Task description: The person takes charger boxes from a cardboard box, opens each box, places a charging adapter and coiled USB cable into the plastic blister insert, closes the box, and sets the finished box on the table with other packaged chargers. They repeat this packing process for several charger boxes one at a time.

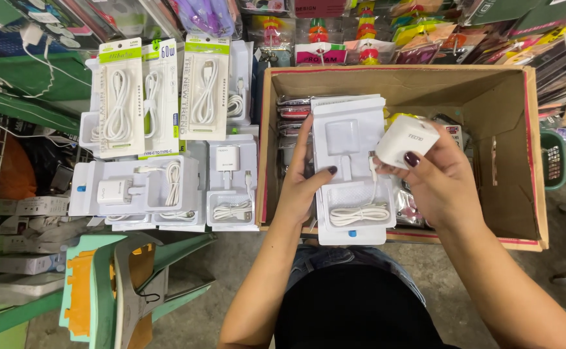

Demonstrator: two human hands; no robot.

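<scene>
My right hand [441, 181] has its fingers around the white charger plug [404, 140], already out at two o'clock of the white tray [354, 187] my left hand [302, 187] grips; the coiled cable [359, 214] remains seated inside.

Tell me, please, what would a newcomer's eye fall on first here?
Probably the white charger block pinched in the right hand above the cardboard box. Next, the white plastic tray with a coiled cable, steadied by the left hand. Left of the box lie packaged white cables.
</scene>
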